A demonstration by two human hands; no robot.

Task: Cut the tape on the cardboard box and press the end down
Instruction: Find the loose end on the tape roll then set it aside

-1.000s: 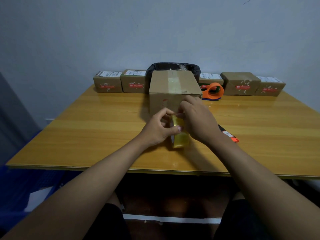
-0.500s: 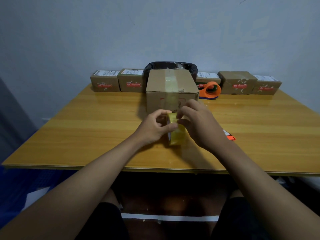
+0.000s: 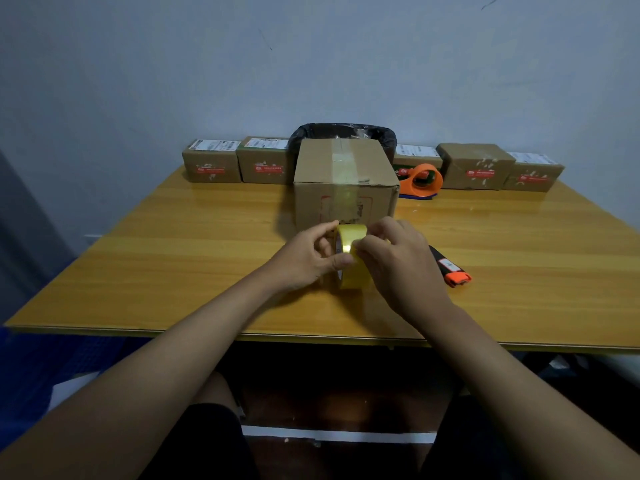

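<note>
A cardboard box point(image 3: 313, 174) stands in the middle of the wooden table point(image 3: 173, 244), with a strip of clear tape point(image 3: 343, 168) running over its top and down its front face. Just in front of it a yellowish tape roll point(image 3: 351, 268) stands on edge. My left hand point(image 3: 308, 258) grips the roll's left side, thumb and fingers around its rim. My right hand point(image 3: 398, 258) pinches the top of the roll from the right. An orange and black utility knife point(image 3: 450, 268) lies on the table right of my right hand.
An orange tape dispenser point(image 3: 420, 180) sits behind the box to the right. Several small labelled boxes point(image 3: 211, 164) line the back edge by the wall, and a black-lined bin point(image 3: 343, 131) stands behind the big box. The table's front edge is near my forearms.
Both hands and the roll have drawn back a little from the box front. The right hand has dropped from the box edge onto the roll's top.
</note>
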